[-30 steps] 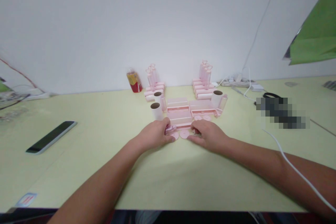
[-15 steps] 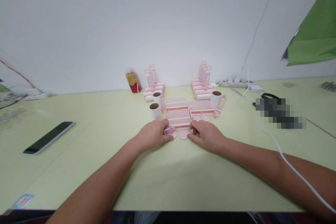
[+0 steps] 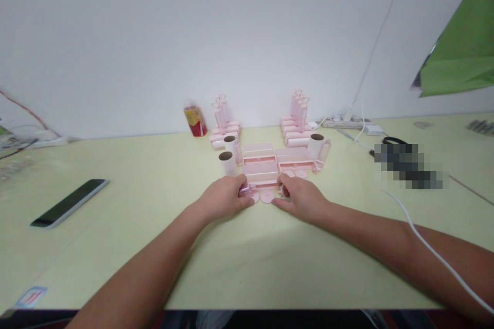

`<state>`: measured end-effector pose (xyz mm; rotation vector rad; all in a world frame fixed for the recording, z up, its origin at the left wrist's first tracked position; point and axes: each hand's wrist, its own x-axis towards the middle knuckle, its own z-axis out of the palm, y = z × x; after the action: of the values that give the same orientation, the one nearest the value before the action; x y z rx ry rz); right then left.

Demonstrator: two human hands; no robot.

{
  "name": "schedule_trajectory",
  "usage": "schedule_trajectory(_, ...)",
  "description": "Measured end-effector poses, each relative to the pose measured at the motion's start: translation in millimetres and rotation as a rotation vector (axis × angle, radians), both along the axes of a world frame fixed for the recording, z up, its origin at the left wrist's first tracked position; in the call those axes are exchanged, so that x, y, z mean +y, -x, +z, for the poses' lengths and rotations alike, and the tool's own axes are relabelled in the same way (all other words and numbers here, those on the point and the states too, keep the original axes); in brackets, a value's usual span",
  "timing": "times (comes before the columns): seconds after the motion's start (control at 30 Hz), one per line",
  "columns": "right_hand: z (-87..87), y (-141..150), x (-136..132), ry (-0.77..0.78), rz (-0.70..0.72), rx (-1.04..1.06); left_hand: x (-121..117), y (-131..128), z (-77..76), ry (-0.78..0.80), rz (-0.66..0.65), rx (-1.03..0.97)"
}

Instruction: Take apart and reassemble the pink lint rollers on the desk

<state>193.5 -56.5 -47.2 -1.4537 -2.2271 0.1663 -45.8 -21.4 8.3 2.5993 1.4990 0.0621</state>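
My left hand (image 3: pixel 224 196) is closed, with a translucent pink tube-like piece (image 3: pixel 246 189) between thumb and fingers. My right hand (image 3: pixel 306 196) is at the right end of the nearest pink box (image 3: pixel 260 172). Its thumb stretches out beside a flat pink disc (image 3: pixel 267 196), apart from the bent fingers; a small pink part shows by the fingertips. Another pink disc (image 3: pixel 254 197) lies partly under my left thumb. Behind are a second pink box (image 3: pixel 258 151) and an open-fronted pink box (image 3: pixel 295 155). White rolls with brown cores (image 3: pixel 227 165) stand on the left.
Two groups of pink boxes with upright looped tubes, left (image 3: pixel 226 131) and right (image 3: pixel 295 126), stand near the wall. A red-yellow can (image 3: pixel 195 122), another white roll (image 3: pixel 316 148), a phone (image 3: pixel 70 203), a power strip (image 3: pixel 334 122) and a white cable (image 3: pixel 417 234) are around them.
My right thumb has shifted slightly left and stretched further from the fingers. My left hand keeps its hold on the pink piece. The whole view has moved slightly.
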Motion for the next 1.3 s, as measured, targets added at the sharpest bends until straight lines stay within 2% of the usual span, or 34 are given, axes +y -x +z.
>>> schedule_trajectory(0.13, 1.6, -1, -2, 0.014, 0.008, 0.039, -2, 2, 10.3, 0.038, -0.006, -0.078)
schedule_trajectory(0.3, 7.2, -1, -12, 0.059, 0.099, 0.249, -15, -4, 22.5, 0.056, -0.088, -0.189)
schedule_trajectory(0.47, 8.5, 4, -25, 0.127, 0.299, 0.396, -40, -26, 16.8, 0.117, -0.253, -0.222)
schedule_trajectory(0.63, 9.6, 6, -30, 0.175, 0.476, 0.435, -49, -36, 9.8, 0.168, -0.312, -0.222)
schedule_trajectory(0.7, 9.6, 3, -29, 0.180, 0.457, 0.490, -46, -34, 11.2, 0.166, -0.331, -0.226)
schedule_trajectory(0.83, 7.3, -7, -21, 0.106, 0.246, 0.735, -39, -26, 16.4, 0.088, -0.281, -0.233)
schedule_trajectory(0.9, 5.2, -9, -18, 0.120, 0.194, 0.862, -38, -23, 17.4, 0.062, -0.244, -0.229)
schedule_trajectory(1.0, 2.3, -8, -18, 0.256, 0.284, 0.983, -40, -25, 15.8, 0.061, -0.255, -0.238)
schedule_trajectory(1.13, 3.3, -2, -26, 0.432, 0.440, 1.004, -49, -33, 10.9, 0.125, -0.306, -0.291)
schedule_trajectory(1.3, 10.3, -3, -34, 0.448, 0.525, 0.932, -51, -35, 10.4, 0.325, -0.353, -0.464)
